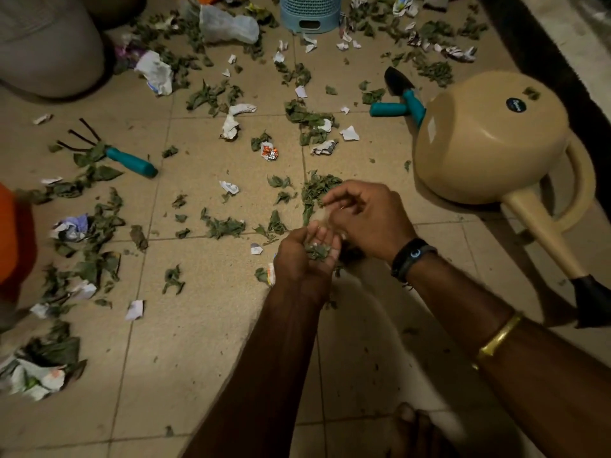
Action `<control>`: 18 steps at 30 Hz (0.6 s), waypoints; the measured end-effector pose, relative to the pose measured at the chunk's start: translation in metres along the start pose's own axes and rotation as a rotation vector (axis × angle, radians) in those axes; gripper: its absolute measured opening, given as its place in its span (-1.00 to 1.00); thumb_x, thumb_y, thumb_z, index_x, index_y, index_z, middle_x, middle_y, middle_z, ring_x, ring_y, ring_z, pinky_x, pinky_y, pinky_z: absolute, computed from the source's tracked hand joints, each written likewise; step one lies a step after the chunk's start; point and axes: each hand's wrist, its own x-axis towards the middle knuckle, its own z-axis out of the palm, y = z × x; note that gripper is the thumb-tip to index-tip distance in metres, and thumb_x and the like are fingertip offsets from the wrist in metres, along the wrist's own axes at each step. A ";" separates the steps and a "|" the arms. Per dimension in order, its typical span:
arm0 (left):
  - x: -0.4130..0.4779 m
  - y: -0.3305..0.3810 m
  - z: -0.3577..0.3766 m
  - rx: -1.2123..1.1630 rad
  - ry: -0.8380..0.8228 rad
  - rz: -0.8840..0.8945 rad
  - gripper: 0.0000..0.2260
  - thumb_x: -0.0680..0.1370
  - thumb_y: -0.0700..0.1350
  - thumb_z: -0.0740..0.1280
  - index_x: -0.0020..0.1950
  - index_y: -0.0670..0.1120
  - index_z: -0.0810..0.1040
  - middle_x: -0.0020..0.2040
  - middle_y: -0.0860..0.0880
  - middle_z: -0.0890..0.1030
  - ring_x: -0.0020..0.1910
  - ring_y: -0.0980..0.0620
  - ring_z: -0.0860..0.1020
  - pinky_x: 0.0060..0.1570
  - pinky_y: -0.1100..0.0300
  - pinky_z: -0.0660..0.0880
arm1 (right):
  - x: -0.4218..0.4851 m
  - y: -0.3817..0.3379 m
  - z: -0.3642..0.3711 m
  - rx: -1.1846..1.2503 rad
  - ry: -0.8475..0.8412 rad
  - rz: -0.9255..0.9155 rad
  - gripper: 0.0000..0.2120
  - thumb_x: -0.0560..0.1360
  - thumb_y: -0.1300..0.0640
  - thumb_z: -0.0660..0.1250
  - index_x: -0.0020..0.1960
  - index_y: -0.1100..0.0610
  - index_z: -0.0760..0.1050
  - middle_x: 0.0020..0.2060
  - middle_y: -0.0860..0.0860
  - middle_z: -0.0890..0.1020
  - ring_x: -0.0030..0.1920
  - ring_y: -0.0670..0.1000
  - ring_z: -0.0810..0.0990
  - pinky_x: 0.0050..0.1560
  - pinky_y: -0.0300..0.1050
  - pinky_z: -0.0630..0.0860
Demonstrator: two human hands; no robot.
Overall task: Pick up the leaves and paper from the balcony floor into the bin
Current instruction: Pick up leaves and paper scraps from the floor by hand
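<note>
Green leaf bits and crumpled paper scraps lie scattered over the beige tiled floor. My left hand is cupped palm up around a small clump of leaves. Just above and to the right of it, my right hand hovers with its fingers curled and fingertips pinched together; what they pinch is blurred. A light blue perforated bin stands on the floor at the top centre, well beyond both hands.
A beige watering can lies on its side at the right. Teal-handled tools: a hand rake at left, trowels near the can. A white plastic bag, a large grey pot, an orange object at left edge.
</note>
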 end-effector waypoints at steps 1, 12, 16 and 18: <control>-0.002 0.003 -0.003 -0.011 0.027 0.008 -0.82 0.63 -0.22 0.21 0.05 -0.26 0.57 -0.01 -0.18 0.61 -0.02 -0.07 0.60 -0.06 0.06 0.57 | 0.008 0.000 0.000 -0.056 0.080 0.039 -0.84 0.46 0.18 0.43 -0.04 -0.05 0.66 -0.19 -0.16 0.68 -0.14 -0.20 0.64 -0.08 -0.19 0.62; -0.017 0.018 -0.026 -0.015 -0.037 0.090 -0.82 0.64 -0.20 0.22 0.12 -0.24 0.57 0.01 -0.18 0.62 0.04 -0.11 0.61 0.20 0.01 0.53 | 0.060 0.012 0.068 -0.684 -0.063 0.273 -0.62 0.56 -0.06 0.30 0.35 -0.05 0.52 0.27 0.16 0.50 0.27 0.24 0.43 0.14 0.06 0.49; -0.018 0.018 -0.033 0.004 -0.038 0.115 -0.77 0.66 -0.18 0.17 0.20 -0.26 0.55 0.14 -0.22 0.61 0.16 -0.15 0.59 0.25 -0.02 0.48 | 0.034 0.028 0.063 -0.660 0.011 0.085 -0.66 0.54 0.28 0.21 0.16 0.04 0.66 0.09 0.12 0.63 0.12 0.19 0.56 -0.02 -0.07 0.52; -0.020 0.016 -0.035 0.016 -0.049 0.111 -0.74 0.66 -0.18 0.18 0.26 -0.28 0.52 0.17 -0.23 0.59 0.24 -0.18 0.56 0.28 -0.03 0.47 | 0.029 0.031 0.049 -0.505 0.049 0.123 -0.66 0.49 0.34 0.29 0.06 -0.01 0.70 0.06 0.05 0.69 0.08 0.11 0.63 0.02 -0.17 0.52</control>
